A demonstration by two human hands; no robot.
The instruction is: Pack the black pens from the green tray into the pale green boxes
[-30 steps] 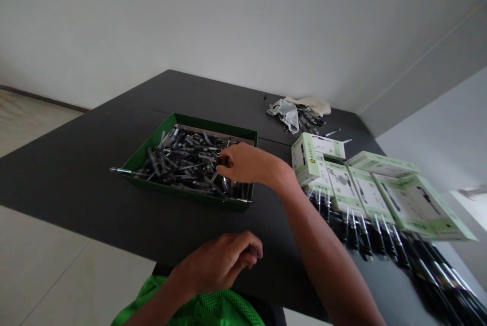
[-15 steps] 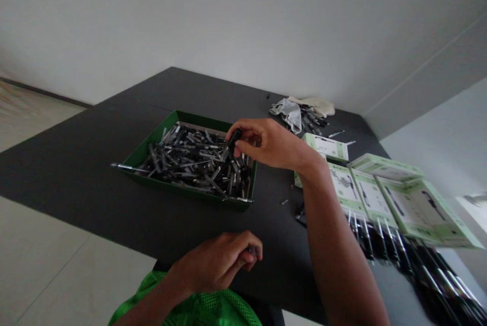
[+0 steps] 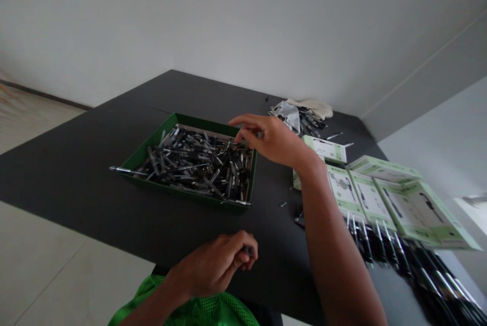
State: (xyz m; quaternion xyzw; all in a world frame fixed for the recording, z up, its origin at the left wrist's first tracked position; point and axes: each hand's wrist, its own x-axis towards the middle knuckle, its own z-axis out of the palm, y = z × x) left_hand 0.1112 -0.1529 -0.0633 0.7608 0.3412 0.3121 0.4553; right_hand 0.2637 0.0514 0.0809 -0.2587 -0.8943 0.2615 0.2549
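Note:
My right hand (image 3: 268,136) hovers over the right side of a green tray (image 3: 205,122). Its fingers are apart and nothing is between them. Below it, the tray is heaped with loose pens (image 3: 198,161), black and clear, lying in all directions. My left hand (image 3: 222,262) is curled closed near the table's front edge, short of the tray. Whatever its fingers close around, if anything, is hidden; only a small dark spot shows inside the curl. One pen (image 3: 127,170) juts over the tray's left front corner, and another pen (image 3: 236,203) lies along the front right rim.
Pale green and white pen boxes (image 3: 375,194) stand at the right, with rows of black pens (image 3: 429,270) before them. At the back lie gloves (image 3: 287,114) and more loose pens (image 3: 311,122). A tiny piece (image 3: 283,204) sits on the dark table (image 3: 144,219). A wall rises behind.
My right hand has let go of a short black pen or cap over the tray, and its fingers have opened. My left hand stays curled in nearly the same place.

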